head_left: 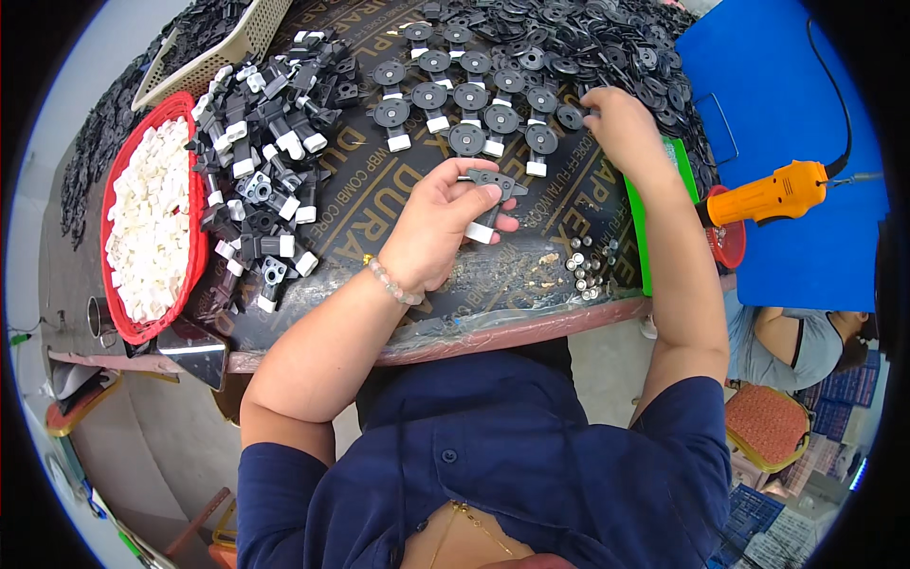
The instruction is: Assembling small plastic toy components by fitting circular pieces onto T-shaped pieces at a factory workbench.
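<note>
Across a dark plywood table (365,180), the left hand (431,228) pinches a white-tipped black bracket (509,187), while the right hand (624,130), grip unclear, reaches a black disc (569,117) and could, brushing leftward, jostle neighbouring disc-topped brackets (541,139).

Tabletop (332,318), black: tan printed capital lettering (355,228), large and small, between ruled lines, repeated in slanting rows from near edge toward far edge; partly covered and worn.

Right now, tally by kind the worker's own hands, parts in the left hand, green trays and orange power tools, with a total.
Hands: 2, left hand and right hand
Dark part with white end, held: 1
Green tray: 1
Orange power tool: 1
Total: 5
</note>
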Available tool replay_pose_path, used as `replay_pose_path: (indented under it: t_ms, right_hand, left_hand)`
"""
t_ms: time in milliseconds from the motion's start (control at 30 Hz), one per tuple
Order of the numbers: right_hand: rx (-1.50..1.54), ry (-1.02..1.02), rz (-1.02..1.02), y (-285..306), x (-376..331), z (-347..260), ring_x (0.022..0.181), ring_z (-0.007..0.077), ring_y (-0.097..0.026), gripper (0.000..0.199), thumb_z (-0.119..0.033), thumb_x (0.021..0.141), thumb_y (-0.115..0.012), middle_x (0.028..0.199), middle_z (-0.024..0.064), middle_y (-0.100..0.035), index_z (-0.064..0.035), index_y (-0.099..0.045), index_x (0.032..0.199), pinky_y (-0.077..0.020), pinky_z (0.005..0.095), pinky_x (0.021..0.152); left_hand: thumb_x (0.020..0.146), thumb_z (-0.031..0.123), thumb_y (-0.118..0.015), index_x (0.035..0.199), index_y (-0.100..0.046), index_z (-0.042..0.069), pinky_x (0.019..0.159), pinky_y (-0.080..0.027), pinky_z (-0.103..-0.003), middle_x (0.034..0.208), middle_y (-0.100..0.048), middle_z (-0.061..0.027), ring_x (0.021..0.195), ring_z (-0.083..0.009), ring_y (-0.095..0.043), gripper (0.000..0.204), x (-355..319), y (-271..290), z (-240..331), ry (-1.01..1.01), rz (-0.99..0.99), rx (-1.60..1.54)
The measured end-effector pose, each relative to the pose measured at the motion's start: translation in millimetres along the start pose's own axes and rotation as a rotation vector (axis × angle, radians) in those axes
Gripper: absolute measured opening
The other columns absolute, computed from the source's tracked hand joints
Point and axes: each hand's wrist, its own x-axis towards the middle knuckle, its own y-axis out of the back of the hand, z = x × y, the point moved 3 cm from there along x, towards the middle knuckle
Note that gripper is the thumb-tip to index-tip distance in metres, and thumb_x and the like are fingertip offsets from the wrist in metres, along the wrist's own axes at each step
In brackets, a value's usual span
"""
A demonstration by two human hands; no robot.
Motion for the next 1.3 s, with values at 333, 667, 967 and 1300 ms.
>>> replay_pose_path:
  t_ms: [333, 667, 967, 1300]
  right_hand:
    - [0.140, 0.011, -0.279, -20, 21, 9, 0.098, 0.0357, -0.068, 0.027, -0.002, 0.077, -0.070, 0.098, 0.0173, -0.072, -0.0029, -0.068, 0.104, -0.0535, 0.0441, 0.086]
    - [0.027, 0.156, -0.276, -34, 7, 19, 0.098, 0.0326, -0.068, 0.026, 0.003, 0.074, -0.072, 0.097, 0.0173, -0.070, -0.0010, -0.066, 0.099, -0.0533, 0.0400, 0.084]
    - [0.146, 0.192, -0.133, -20, 2, 10, 0.091, 0.0321, -0.065, 0.025, -0.007, 0.073, -0.080, 0.092, 0.0143, -0.065, 0.0000, -0.063, 0.090, -0.0516, 0.0402, 0.080]
    - [0.229, 0.120, -0.203, -45, 9, 13, 0.091, 0.0328, -0.064, 0.023, -0.009, 0.077, -0.078, 0.093, 0.0140, -0.065, -0.0001, -0.062, 0.091, -0.0512, 0.0405, 0.079]
  left_hand:
    - [0.102, 0.015, -0.058, 0.133, -0.052, 0.004, 0.072, -0.058, -0.031, 0.112, -0.068, -0.0185, 0.087, -0.0220, -0.072, 0.033, 0, 2, 6, -0.059, 0.029, 0.003]
    - [0.105, 0.015, -0.045, 0.134, -0.050, 0.007, 0.078, -0.057, -0.035, 0.113, -0.068, -0.0158, 0.094, -0.0236, -0.071, 0.030, -2, 3, 11, -0.052, 0.044, -0.158]
    - [0.105, 0.015, -0.045, 0.136, -0.047, 0.007, 0.079, -0.057, -0.035, 0.114, -0.067, -0.0161, 0.094, -0.0235, -0.071, 0.032, -3, 2, 13, -0.079, 0.050, -0.149]
    - [0.105, 0.014, -0.045, 0.137, -0.046, 0.006, 0.082, -0.057, -0.036, 0.114, -0.067, -0.0162, 0.094, -0.0239, -0.071, 0.033, -2, 3, 12, -0.090, 0.047, -0.153]
